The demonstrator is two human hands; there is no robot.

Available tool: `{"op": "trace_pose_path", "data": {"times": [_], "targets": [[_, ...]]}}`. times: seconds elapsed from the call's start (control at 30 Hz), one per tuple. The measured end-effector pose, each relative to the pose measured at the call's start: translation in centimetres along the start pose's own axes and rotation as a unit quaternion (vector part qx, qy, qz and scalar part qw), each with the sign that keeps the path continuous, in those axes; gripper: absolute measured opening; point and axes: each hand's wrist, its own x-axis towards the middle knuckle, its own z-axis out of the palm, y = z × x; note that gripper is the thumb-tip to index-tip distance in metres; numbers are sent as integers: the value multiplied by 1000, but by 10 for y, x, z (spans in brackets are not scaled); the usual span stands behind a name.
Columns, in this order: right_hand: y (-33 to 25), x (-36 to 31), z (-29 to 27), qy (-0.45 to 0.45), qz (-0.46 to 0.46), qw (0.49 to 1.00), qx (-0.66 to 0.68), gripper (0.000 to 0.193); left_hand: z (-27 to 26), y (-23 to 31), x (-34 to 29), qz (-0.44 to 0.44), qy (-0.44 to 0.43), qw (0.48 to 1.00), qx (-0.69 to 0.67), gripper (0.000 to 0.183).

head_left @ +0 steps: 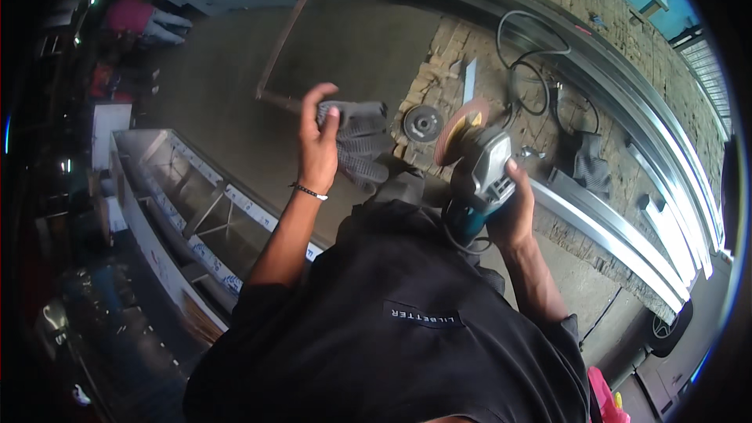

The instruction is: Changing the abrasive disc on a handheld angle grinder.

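Note:
My left hand (316, 147) is raised left of the bench, its thumb and fingers closed on a dark grey textured work glove (362, 135) that hangs off to the right. My right hand (514, 211) grips the body of a teal and silver angle grinder (487, 170), held in front of my torso. A reddish-brown disc (453, 143) is fitted on the grinder, tilted toward the left. Beside it a round black disc (423, 123) lies on the worn wooden bench (458, 45). A second dark glove (591, 163) rests on the bench to the right.
A black cable (540, 52) loops over the bench. Long metal profiles (619, 235) lie along its right side and far edge. At left stands a long metal frame with compartments (168, 145). A person in a pink top (131, 14) is at the far left.

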Motion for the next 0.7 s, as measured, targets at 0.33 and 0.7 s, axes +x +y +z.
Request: {"op": "trace_pose_path", "data": {"times": [0.33, 0.7], "targets": [[87, 45, 100, -10, 28, 999, -45, 73, -57, -74, -60, 19, -427, 902, -66, 87], [234, 129, 218, 21, 3, 950, -310, 92, -196, -153, -38, -70, -327, 940, -66, 40]]}}
